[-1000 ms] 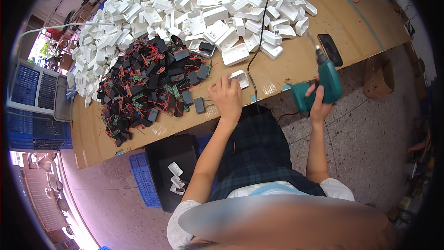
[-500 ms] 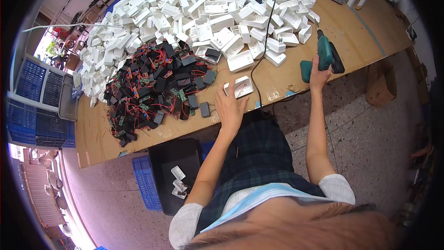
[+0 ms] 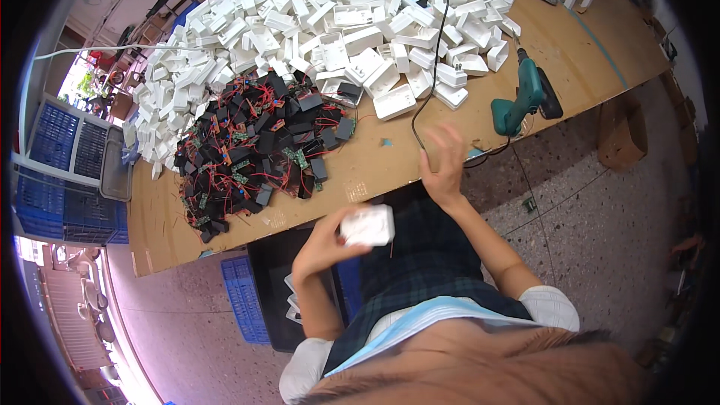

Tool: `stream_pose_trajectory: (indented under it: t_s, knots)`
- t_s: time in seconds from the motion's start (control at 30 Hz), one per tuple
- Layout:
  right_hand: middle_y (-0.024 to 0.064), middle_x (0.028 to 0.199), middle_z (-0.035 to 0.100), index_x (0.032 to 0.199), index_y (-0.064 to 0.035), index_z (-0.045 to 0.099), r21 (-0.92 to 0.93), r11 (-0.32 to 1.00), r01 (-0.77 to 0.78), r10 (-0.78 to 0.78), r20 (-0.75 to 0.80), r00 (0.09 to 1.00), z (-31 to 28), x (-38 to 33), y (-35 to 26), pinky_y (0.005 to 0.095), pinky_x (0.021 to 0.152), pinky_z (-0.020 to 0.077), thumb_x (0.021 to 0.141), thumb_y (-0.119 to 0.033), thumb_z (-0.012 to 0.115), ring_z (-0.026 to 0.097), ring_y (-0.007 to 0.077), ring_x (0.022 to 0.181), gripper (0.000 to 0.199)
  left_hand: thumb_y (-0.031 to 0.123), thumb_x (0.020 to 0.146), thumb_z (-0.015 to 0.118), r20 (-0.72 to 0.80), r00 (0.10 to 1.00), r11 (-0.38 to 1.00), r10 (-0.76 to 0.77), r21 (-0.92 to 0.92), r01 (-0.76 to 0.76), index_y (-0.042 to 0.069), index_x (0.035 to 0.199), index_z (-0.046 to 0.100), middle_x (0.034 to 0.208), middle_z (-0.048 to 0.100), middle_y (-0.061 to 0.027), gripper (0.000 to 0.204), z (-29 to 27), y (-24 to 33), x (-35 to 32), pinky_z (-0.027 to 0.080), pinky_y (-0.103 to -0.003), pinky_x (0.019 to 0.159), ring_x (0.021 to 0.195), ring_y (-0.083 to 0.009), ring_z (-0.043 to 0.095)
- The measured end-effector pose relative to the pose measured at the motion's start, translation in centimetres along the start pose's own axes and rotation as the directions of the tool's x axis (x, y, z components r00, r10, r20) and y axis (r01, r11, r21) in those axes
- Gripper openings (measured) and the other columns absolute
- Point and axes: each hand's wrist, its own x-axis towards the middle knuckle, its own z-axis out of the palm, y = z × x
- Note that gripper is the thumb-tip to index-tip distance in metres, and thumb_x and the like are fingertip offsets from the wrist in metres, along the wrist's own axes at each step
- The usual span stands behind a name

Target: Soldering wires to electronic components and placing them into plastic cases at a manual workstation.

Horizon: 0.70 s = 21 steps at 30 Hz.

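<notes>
Head view: left hand (image 3: 322, 244), fingers wrapped around a white plastic housing (image 3: 367, 225), holds it over the lap below the surface (image 3: 570, 52) edge. Right hand (image 3: 442, 165) empty, fingers spread wide, near green drill (image 3: 521, 101) lying on surface.

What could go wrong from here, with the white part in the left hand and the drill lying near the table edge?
1. The drill lies close to the table edge; a knock might send it to the floor.
2. The black cable runs right by the open right hand, so a reach may snag it.
3. The left hand holds the white part over the lap, off the table; a loose grip could drop it.
</notes>
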Motion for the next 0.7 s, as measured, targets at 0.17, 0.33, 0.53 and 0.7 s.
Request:
stream_pose_trajectory:
  t_s: [0.17, 0.33, 0.53, 0.7]
  knots:
    - [0.0115, 0.106, 0.064, 0.107, -0.0024, 0.068, 0.307, 0.945, -0.112, -0.006, 0.359, 0.933, 6.2, 2.3, -0.2, 0.0354, 0.085, 0.0517, 0.091, -0.006, 0.067, 0.065, 0.0270, 0.097, 0.016, 0.015, 0.077, 0.087, -0.061, 0.943, 0.935, -0.326, 0.127, 0.331, 0.004, 0.130, 0.058, 0.111, 0.063, -0.0012, 0.061, -4.7, -7.5, -9.2, 0.050, -0.027, 0.087, 0.100, -0.0116, 0.060]
    - [0.0093, 0.093, 0.064, 0.100, -0.0008, 0.069, 0.414, 0.876, -0.246, -0.001, 0.511, 0.860, 11.3, 4.1, -3.6, 0.0328, 0.070, 0.0543, 0.091, -0.009, 0.071, 0.067, 0.0227, 0.076, 0.012, 0.032, 0.072, 0.091, -0.372, 0.659, 0.712, -0.654, -0.010, 0.702, 0.007, 0.124, 0.064, 0.101, 0.072, -0.0061, 0.064, -9.3, -25.5, -21.0, 0.054, -0.030, 0.074, 0.088, -0.0146, 0.068]
    - [0.0096, 0.089, 0.062, 0.096, -0.0038, 0.067, 0.346, 0.937, -0.042, -0.130, 0.457, 0.880, 13.9, 2.2, -4.0, 0.0383, 0.068, 0.0523, 0.090, -0.017, 0.072, 0.065, 0.0291, 0.077, 0.015, 0.042, 0.066, 0.092, -0.763, 0.408, 0.287, -0.502, 0.297, 0.910, 0.007, 0.126, 0.063, 0.110, 0.072, -0.0162, 0.076, -7.9, -31.9, -22.6, 0.056, -0.039, 0.088, 0.102, -0.0273, 0.071]
    - [0.0123, 0.089, 0.058, 0.093, -0.0042, 0.066, 0.443, 0.895, -0.042, -0.171, 0.430, 0.887, 13.4, 2.0, -3.8, 0.0401, 0.070, 0.0498, 0.090, -0.014, 0.070, 0.061, 0.0314, 0.082, 0.011, 0.037, 0.073, 0.086, -0.773, 0.539, 0.276, -0.335, 0.466, 0.840, 0.007, 0.128, 0.063, 0.116, 0.070, -0.0168, 0.067, -8.2, -24.7, -15.4, 0.055, -0.039, 0.094, 0.104, -0.0286, 0.069]
